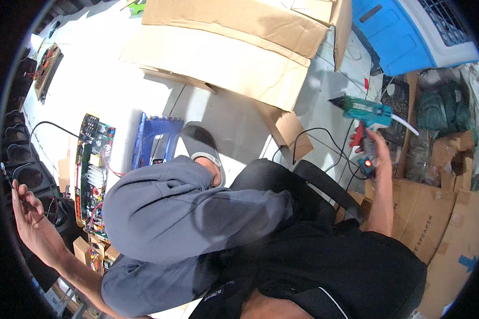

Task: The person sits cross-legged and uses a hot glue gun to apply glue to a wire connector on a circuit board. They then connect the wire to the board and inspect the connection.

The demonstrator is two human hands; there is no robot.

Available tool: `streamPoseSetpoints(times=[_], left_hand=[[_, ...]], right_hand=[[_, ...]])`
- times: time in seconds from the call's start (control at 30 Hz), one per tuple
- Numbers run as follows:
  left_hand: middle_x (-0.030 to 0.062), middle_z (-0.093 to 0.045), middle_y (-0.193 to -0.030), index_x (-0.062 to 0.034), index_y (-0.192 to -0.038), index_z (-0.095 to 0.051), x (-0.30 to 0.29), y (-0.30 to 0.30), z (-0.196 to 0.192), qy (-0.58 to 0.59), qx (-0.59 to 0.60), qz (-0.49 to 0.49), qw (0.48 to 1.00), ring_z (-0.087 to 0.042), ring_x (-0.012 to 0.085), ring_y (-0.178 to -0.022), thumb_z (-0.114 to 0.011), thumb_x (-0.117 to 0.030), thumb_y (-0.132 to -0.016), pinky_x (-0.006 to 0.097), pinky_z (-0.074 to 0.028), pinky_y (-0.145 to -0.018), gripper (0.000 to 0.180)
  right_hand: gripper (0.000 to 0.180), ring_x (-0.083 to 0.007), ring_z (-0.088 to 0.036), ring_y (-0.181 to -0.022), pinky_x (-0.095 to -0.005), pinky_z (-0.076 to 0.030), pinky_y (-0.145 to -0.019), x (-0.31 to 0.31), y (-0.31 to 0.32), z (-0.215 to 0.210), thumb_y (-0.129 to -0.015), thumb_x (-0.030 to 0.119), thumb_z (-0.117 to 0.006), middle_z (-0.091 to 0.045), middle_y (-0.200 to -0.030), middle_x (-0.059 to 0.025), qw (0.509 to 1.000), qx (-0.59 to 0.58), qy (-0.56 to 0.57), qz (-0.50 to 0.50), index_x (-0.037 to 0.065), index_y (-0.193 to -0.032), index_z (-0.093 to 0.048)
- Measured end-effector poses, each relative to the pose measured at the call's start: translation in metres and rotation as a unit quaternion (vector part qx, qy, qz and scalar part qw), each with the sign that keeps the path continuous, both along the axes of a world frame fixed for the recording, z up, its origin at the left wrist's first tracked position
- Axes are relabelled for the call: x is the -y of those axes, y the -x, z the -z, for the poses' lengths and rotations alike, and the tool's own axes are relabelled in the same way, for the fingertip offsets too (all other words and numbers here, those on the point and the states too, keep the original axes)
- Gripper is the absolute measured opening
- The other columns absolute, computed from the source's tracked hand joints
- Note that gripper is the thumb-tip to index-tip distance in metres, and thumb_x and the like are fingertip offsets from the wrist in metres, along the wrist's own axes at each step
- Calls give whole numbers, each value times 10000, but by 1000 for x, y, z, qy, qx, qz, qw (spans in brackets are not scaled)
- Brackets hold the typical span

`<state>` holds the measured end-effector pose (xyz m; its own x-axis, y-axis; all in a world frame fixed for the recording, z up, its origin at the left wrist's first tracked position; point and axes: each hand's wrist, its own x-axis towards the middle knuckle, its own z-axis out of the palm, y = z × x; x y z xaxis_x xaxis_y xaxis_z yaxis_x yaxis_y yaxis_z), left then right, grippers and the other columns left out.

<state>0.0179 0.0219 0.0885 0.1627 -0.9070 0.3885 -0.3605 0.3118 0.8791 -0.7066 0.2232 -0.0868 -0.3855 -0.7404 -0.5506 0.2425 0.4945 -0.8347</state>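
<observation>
At the right, my right hand is closed round the handle of a teal glue gun with a red trigger. Its dark nozzle points left, a white glue stick juts from its back, and a small light glows at the handle's base. Far to the left, my left hand is raised with its fingers partly curled. Between its fingertips is a thin dark wire with a pale tip. Near that hand stands a circuit board crowded with components, and a black cable arcs away from it.
Large cardboard pieces lie ahead. A blue plastic container sits by my sandalled foot. Another circuit board is at far left. Flattened cartons, wrapped bundles and a blue-and-white crate line the right. A black cord trails across the floor.
</observation>
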Motion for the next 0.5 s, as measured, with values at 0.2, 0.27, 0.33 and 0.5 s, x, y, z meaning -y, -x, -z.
streamPoseSetpoints(times=[0.2,0.27,0.33,0.5], left_hand=[[99,-581,-1131,64,-1319,-488,2,3,1,-3,-14,-40,999,-510,100,-880,-446,-165,-1020,188,-390,-665,379],[100,-579,-1138,66,-1318,-488,2,2,1,-5,-26,-27,999,-508,101,-876,-445,-162,-1019,184,-389,-654,379],[100,-575,-1148,62,-1325,-486,2,-2,3,-3,-23,-10,1000,-502,100,-868,-443,-156,-1017,178,-386,-642,380],[100,-580,-1139,50,-1338,-481,3,0,3,-18,-23,-30,999,-499,95,-851,-448,-164,-1012,175,-383,-640,391]], right_hand=[[410,-261,-710,-849,-271,-580,-524,45,-24,99,-956,380,-531,-675,-1032,-181,988,155,-23,10,13,-1139,-558],[422,-260,-711,-832,-267,-589,-534,66,-35,116,-956,407,-533,-675,-1030,-180,979,204,-17,6,20,-1123,-554],[430,-261,-710,-828,-276,-595,-553,86,-40,135,-953,417,-538,-673,-1031,-183,966,256,-6,-17,19,-1114,-551],[455,-249,-706,-777,-306,-603,-614,133,-80,162,-945,455,-540,-677,-938,-169,953,297,-41,45,24,-1090,-555]])
